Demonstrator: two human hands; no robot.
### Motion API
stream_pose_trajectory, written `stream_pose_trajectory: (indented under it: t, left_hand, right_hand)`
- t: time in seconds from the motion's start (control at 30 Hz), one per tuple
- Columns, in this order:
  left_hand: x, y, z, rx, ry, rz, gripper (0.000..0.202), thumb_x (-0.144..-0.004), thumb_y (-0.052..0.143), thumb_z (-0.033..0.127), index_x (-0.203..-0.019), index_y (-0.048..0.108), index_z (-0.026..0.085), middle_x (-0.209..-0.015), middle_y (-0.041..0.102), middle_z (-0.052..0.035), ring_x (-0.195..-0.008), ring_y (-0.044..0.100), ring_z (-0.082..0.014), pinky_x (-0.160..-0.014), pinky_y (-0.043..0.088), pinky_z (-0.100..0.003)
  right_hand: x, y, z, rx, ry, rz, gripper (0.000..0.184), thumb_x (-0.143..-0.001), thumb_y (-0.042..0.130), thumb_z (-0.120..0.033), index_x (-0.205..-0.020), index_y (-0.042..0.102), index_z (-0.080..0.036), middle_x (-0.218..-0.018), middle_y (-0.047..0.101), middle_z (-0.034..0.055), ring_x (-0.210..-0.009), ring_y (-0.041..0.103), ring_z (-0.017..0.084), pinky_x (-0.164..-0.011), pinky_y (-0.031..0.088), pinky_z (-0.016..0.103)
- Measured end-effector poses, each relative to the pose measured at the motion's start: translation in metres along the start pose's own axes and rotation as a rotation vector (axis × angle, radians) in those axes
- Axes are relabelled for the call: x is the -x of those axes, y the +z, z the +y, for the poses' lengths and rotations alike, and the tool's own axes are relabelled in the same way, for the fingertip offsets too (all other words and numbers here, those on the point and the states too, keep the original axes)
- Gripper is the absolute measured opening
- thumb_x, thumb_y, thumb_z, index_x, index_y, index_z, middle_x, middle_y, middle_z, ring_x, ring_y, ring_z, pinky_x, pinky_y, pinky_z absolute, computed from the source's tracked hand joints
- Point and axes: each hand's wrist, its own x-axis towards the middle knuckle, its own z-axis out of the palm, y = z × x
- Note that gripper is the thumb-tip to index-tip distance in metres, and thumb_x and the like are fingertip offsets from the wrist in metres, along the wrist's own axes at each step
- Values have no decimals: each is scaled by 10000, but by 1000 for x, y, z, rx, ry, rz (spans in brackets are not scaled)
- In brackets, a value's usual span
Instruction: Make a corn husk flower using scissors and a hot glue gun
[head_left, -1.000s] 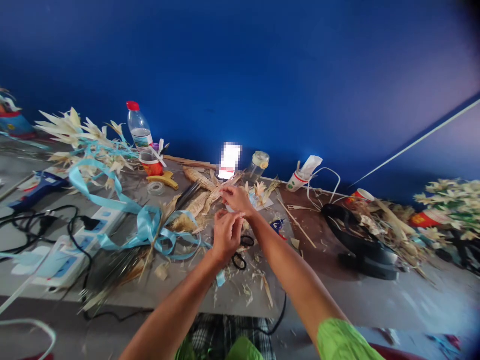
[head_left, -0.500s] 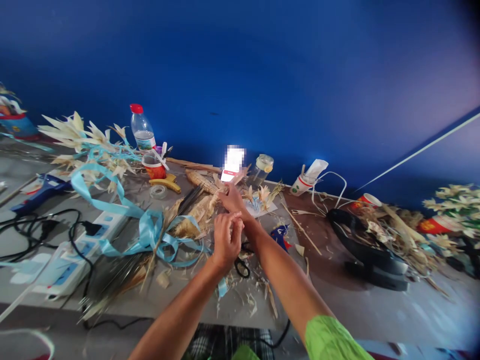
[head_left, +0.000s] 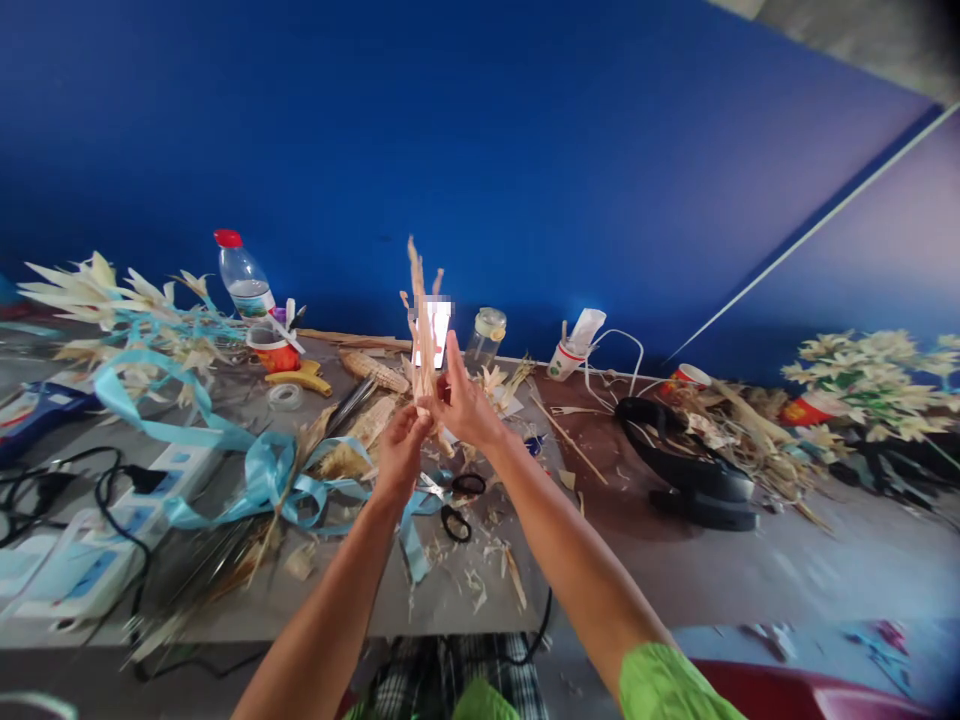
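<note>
Both my hands are raised over the middle of the table. My right hand (head_left: 466,402) grips the base of a dry corn husk strip (head_left: 421,320), which stands upright in front of the blue wall. My left hand (head_left: 400,452) is closed on the lower end of the same husk, just below and left of the right hand. A light blue ribbon end (head_left: 411,545) hangs below my left wrist. Under the hands lie black-handled scissors (head_left: 459,505) and husk scraps.
The table holds looped blue ribbon (head_left: 255,465), dried corn cobs (head_left: 375,372), a red-capped water bottle (head_left: 241,277), a jar (head_left: 484,337), a lit phone (head_left: 435,325), paper cups (head_left: 570,350), power strips (head_left: 82,565) with black cables, a black round device (head_left: 694,475) and husk flowers (head_left: 862,385).
Both hands rose from the tabletop, lifting the husk strip upright in front of the wall. The camera shifted, moving the table contents left in view.
</note>
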Motion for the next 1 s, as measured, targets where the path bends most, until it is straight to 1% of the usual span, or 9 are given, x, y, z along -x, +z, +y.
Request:
stream_pose_trajectory:
  t: [0.1, 0.2, 0.33, 0.4, 0.53, 0.6, 0.67, 0.83, 1.0]
  left_hand:
    - [2, 3, 3, 164, -90, -98, 363, -694, 692, 410, -956, 611, 173, -806, 641, -30, -699, 589, -132, -681, 461, -272]
    - [4, 5, 4, 254, -141, -118, 369, -662, 722, 394, -933, 601, 175, -826, 649, -31, -689, 594, -130, -689, 464, -280]
    - [6, 6, -1, 148, -140, -147, 396, -652, 721, 439, -914, 622, 159, -831, 655, -42, -701, 582, -132, -671, 448, -257]
    - [6, 6, -1, 127, -113, -168, 442, -626, 730, 468, -924, 629, 157, -854, 661, -51, -748, 593, -153, -685, 449, -264]
    - [4, 6, 3, 216, -130, -211, 528, -595, 766, 416, -1038, 619, 171, -901, 672, -61, -796, 616, -175, -710, 456, -286]
    - [3, 7, 5, 244, -145, -169, 453, -622, 754, 374, -1005, 630, 166, -886, 676, -55, -798, 619, -167, -725, 455, -284]
    - [2, 8, 4, 244, -150, -95, 378, -648, 734, 363, -952, 639, 160, -854, 677, -45, -790, 621, -161, -726, 452, -277]
    - [4, 10, -1, 196, -144, 33, 339, -681, 673, 390, -925, 616, 162, -782, 664, -32, -742, 620, -162, -656, 456, -264]
    - [7, 8, -2, 118, -38, 133, 278, -738, 614, 414, -891, 607, 182, -800, 644, -18, -785, 603, -153, -702, 460, -264]
  right_hand:
    - [4, 0, 6, -98, 42, 14, 495, -803, 544, -327, -1264, 470, -163, -765, 602, 12, -648, 540, 132, -641, 440, 251]
    - [9, 5, 14, -153, 120, 70, 277, -836, 457, -319, -1033, 574, -162, -796, 607, 30, -680, 555, 139, -633, 447, 250]
    - [16, 13, 16, 16, 193, 209, 156, -783, 484, -253, -899, 554, -175, -785, 592, 32, -705, 548, 159, -676, 438, 281]
    - [17, 17, 15, -5, 174, 183, 139, -775, 500, -261, -882, 544, -184, -801, 593, 30, -719, 549, 159, -692, 437, 284]
    - [15, 25, 17, -250, 196, 71, 140, -782, 511, -332, -804, 531, -196, -745, 588, 14, -695, 551, 150, -651, 448, 263]
    - [14, 28, 19, -287, 257, 109, 158, -790, 502, -357, -784, 521, -201, -715, 582, 8, -692, 554, 152, -641, 451, 262]
    - [14, 31, 20, -238, 292, 195, 159, -800, 489, -360, -781, 511, -203, -732, 587, 11, -711, 559, 154, -663, 447, 268]
    - [18, 39, 19, -127, 320, 305, 145, -833, 421, -330, -769, 473, -211, -748, 579, 19, -736, 556, 160, -676, 421, 270]
    - [15, 47, 25, -156, 456, 418, 151, -840, 377, -328, -746, 420, -218, -699, 539, 14, -676, 537, 161, -596, 390, 259]
